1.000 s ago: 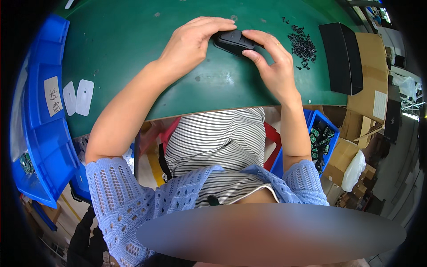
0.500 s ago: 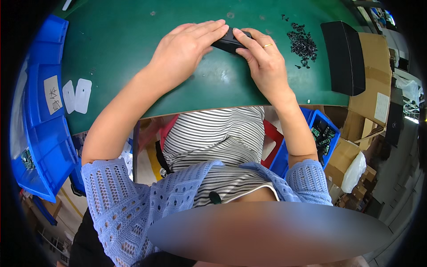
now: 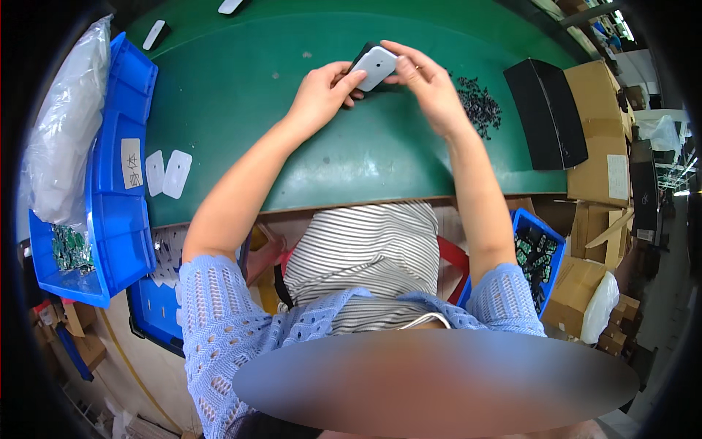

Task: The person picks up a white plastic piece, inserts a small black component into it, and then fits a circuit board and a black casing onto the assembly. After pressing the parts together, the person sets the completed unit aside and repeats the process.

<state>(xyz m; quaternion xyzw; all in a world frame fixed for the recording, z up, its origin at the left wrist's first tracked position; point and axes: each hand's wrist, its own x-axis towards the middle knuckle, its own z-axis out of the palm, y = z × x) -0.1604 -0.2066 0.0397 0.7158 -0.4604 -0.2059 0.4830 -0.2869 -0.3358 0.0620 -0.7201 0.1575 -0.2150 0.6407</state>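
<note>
Over the far middle of the green table, both hands hold a small flat device with a white face (image 3: 376, 69) and a black body. It is tilted, and its white face, with a small dark hole, is turned up. My left hand (image 3: 322, 91) grips its lower left end, thumb on the white face and fingers underneath. My right hand (image 3: 435, 91) closes on its upper right end, with the index finger along the top edge. Just right of that hand lies a spread pile of small black parts (image 3: 479, 108).
Two white plates (image 3: 178, 174) lie at the table's left, beside blue bins (image 3: 131, 212) with a plastic bag and green circuit boards. Two white-topped devices (image 3: 155, 34) sit at the far left. A black box (image 3: 545, 113) and cardboard carton (image 3: 596, 132) stand right; a blue bin (image 3: 557, 267) holds boards below.
The device was black side up under both hands; now its white face shows. My left hand has shifted to its lower left end. The whole view has shifted slightly.
</note>
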